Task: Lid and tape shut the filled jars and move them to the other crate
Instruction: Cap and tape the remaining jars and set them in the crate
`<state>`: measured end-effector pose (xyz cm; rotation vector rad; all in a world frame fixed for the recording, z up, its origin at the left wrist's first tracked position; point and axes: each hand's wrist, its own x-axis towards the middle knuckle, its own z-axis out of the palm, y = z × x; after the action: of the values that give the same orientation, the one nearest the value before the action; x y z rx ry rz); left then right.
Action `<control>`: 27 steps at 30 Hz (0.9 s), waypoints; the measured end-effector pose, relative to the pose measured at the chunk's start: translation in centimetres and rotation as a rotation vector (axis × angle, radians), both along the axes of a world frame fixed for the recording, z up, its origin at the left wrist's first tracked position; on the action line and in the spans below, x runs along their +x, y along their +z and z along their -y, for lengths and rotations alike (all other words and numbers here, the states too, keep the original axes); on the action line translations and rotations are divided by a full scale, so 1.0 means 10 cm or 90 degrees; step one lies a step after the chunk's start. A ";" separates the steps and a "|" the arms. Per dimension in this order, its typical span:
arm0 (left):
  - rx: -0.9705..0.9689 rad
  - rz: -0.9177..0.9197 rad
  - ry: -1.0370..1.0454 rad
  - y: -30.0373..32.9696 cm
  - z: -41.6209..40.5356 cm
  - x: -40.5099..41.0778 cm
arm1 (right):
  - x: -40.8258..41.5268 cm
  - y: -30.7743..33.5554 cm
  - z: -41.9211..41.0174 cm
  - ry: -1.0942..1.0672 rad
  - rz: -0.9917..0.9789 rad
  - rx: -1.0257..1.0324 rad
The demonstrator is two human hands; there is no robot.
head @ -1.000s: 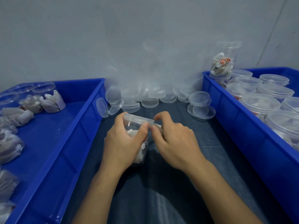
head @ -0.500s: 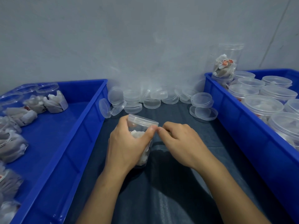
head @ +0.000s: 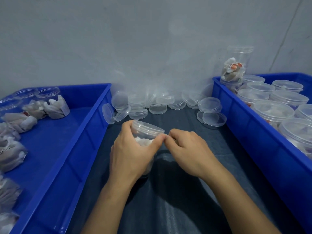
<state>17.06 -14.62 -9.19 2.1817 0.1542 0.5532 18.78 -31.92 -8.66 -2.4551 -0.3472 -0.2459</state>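
Observation:
A clear plastic jar (head: 146, 130) holding white sachets stands on the dark cloth between the two crates, with a lid on top. My left hand (head: 133, 154) grips it around the side, thumb at the lid's rim. My right hand (head: 189, 149) sits just right of the jar with its fingers curled. Its fingertips pinch a barely visible clear tape strip at the rim, touching my left thumb. The left blue crate (head: 94, 120) holds open filled jars (head: 54, 105). Lidded jars (head: 273, 112) fill the right blue crate (head: 249, 132).
Several loose clear lids (head: 155, 105) are piled against the grey wall at the back, and two more lids (head: 212, 117) lie by the right crate. A taller jar (head: 234, 68) with sachets stands at that crate's far corner. Dark cloth (head: 177, 200) covers the table.
My right hand has dropped from over the lid to the jar's right side, and its fingers have curled in against my left thumb. The jar stays in my left hand.

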 end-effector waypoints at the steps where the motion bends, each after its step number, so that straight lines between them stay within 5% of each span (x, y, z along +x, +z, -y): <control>1: -0.005 -0.003 0.002 0.00 0.00 0.01 | 0.00 0.01 0.01 0.006 -0.004 0.002; 16: 0.022 0.029 0.022 -0.05 0.03 -0.01 | 0.02 -0.04 -0.02 -0.018 0.080 -0.016; 27: -0.132 -0.027 -0.041 -0.02 -0.09 0.04 | -0.02 0.00 -0.02 -0.004 0.131 0.060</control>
<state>17.46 -13.74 -9.39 1.9899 0.1567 0.4356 18.56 -31.74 -8.63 -2.3431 -0.4054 -0.5086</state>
